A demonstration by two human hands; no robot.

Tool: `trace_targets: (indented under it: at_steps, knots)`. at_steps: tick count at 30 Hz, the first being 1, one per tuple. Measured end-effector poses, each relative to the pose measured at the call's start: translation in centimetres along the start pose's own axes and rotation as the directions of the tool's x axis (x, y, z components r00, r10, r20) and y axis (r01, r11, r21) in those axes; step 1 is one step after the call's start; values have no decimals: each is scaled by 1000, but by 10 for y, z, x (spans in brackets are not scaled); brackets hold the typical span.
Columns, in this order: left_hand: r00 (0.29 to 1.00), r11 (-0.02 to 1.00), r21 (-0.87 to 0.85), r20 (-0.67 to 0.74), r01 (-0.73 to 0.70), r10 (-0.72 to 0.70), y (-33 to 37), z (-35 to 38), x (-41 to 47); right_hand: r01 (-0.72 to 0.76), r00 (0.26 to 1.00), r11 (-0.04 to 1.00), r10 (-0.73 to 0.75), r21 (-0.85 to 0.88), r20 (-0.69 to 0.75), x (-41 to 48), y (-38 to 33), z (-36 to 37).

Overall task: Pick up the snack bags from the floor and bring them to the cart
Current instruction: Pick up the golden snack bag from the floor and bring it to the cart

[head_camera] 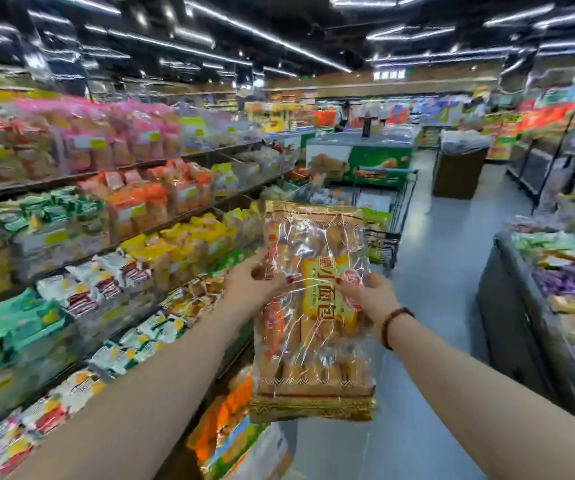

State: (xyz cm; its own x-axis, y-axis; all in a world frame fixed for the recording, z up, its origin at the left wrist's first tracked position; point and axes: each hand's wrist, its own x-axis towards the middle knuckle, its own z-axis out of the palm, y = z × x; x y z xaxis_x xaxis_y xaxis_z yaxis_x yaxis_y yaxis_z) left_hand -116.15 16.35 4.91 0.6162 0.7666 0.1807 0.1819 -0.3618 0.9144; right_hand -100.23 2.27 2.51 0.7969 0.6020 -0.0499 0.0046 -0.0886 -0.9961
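Note:
I hold a large clear snack bag (pixel 313 341) of small breads, with gold borders and a yellow label, upright in front of me at chest height. My left hand (pixel 253 282) grips its left edge. My right hand (pixel 365 296), with a bead bracelet on the wrist, grips its right side near the label. The shopping cart (pixel 388 216) stands ahead down the aisle, partly hidden behind the bag, with several bags inside it.
Shelves (pixel 112 216) packed with snack bags run along the left. A low bin (pixel 535 323) of goods stands on the right. More bags (pixel 230 431) lie low by the shelf base. A green freezer chest (pixel 369 157) and a dark stand (pixel 459 174) sit beyond the cart.

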Motion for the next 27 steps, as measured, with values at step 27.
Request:
trace_targets:
  at_steps: [27]
  knots:
    - [880,994,-73,463,-81,106,21,311,396,-152,866,987,108,-51,-488,373,23,-187]
